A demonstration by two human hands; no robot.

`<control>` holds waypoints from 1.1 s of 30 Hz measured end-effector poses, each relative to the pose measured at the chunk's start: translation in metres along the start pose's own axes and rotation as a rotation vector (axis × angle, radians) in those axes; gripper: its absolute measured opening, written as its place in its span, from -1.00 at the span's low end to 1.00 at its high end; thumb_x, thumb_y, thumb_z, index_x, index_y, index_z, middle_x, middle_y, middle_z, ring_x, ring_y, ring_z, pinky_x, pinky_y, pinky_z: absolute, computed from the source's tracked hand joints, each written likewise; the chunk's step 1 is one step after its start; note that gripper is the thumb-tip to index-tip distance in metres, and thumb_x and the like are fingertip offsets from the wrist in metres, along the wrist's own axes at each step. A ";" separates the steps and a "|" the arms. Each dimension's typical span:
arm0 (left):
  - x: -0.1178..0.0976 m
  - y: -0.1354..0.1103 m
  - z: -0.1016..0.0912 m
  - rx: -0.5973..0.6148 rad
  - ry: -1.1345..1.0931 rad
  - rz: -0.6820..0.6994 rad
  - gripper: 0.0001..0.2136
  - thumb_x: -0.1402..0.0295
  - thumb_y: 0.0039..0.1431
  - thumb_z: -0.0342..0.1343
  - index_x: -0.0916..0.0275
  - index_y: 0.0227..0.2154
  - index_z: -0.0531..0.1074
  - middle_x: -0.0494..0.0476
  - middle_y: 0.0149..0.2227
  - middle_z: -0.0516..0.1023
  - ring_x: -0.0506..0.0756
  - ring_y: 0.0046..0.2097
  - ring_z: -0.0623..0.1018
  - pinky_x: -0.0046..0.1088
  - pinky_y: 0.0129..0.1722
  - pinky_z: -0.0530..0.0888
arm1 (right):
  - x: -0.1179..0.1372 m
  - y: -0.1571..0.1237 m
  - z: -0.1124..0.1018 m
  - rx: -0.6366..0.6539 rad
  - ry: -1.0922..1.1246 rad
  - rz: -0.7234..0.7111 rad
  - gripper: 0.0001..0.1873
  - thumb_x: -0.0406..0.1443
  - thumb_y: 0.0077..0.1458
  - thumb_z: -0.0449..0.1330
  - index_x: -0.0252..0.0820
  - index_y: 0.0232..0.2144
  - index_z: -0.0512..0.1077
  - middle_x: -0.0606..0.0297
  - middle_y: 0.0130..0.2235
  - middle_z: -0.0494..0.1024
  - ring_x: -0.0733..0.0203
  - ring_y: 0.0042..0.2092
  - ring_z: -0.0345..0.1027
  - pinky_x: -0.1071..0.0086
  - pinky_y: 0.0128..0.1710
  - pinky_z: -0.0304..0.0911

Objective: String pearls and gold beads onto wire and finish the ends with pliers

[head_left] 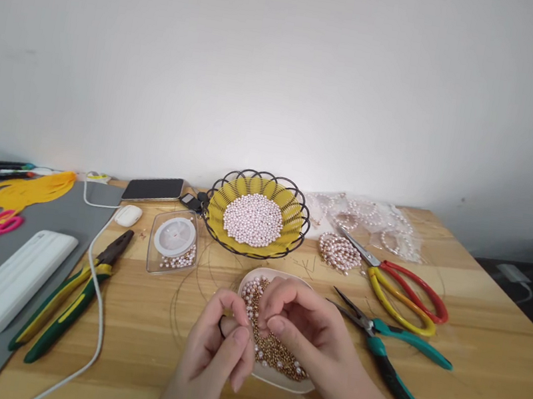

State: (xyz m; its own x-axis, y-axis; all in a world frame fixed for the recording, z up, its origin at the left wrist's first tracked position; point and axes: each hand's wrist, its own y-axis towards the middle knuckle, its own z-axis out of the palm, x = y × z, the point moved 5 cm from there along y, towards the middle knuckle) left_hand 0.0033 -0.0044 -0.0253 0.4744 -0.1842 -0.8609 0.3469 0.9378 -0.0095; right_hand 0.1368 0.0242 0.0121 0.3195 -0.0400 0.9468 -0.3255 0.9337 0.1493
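Note:
My left hand (pixel 224 341) is closed, thumb against fingertips, at the near left side of a pale dish (pixel 268 378). Over the dish, my right hand (pixel 301 326) is pinched too, its fingertips close to the left ones. Whatever lies in either pinch is too small to make out. Gold beads (pixel 280 353) and pinkish pearl beads (pixel 252 290) fill the dish, partly hidden by my hands. Thin wire (pixel 174 310) curves over the wood left of the dish. A dark band shows on a left finger.
Behind the dish stands a yellow basket (pixel 213 218) of pearl beads. Right are teal-handled pliers (pixel 377 348), red-and-yellow scissors (pixel 376 271), a beaded coil (pixel 339 253) and plastic bags (pixel 393 230). Left are a clear box (pixel 152 255), green-and-yellow pliers (pixel 72 304), a white cable (pixel 100 308) and a power strip (pixel 13 281).

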 end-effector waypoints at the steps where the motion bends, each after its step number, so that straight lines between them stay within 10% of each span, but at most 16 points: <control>1: 0.000 0.000 0.000 0.000 0.004 -0.011 -0.77 0.12 0.47 0.10 0.15 -0.23 0.28 -0.23 -0.60 0.14 -0.08 -0.57 0.05 -0.60 -0.50 0.11 | 0.000 0.000 0.000 0.000 0.001 0.005 -0.84 -0.19 0.30 0.30 -0.07 -0.34 0.49 0.39 -0.35 0.42 0.27 -0.32 0.27 0.40 -0.32 0.22; 20: -0.001 0.003 0.001 -0.001 -0.004 -0.014 -0.76 0.11 0.44 0.13 0.15 -0.23 0.29 -0.25 -0.60 0.13 -0.12 -0.60 0.02 -0.65 -0.54 0.08 | -0.024 0.000 0.001 0.133 0.224 0.357 -0.71 -0.11 0.15 0.43 -0.16 -0.37 0.48 0.43 -0.43 0.49 0.33 -0.40 0.32 0.39 -0.32 0.20; 33: -0.006 0.001 -0.001 -0.238 0.170 0.046 -0.71 0.07 0.27 0.31 0.17 -0.28 0.43 -0.09 -0.51 0.45 -0.06 -0.53 0.38 -0.59 -0.46 0.40 | -0.037 -0.005 0.005 0.109 0.555 0.565 -0.69 -0.18 0.05 0.52 -0.21 -0.38 0.50 0.45 -0.46 0.53 0.47 -0.47 0.38 0.58 -0.41 0.31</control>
State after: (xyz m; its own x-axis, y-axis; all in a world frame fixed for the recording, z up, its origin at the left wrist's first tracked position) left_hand -0.0001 -0.0018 -0.0211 0.3361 -0.1065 -0.9358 0.1188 0.9904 -0.0701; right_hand 0.1219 0.0193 -0.0225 0.4670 0.6383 0.6119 -0.6463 0.7187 -0.2565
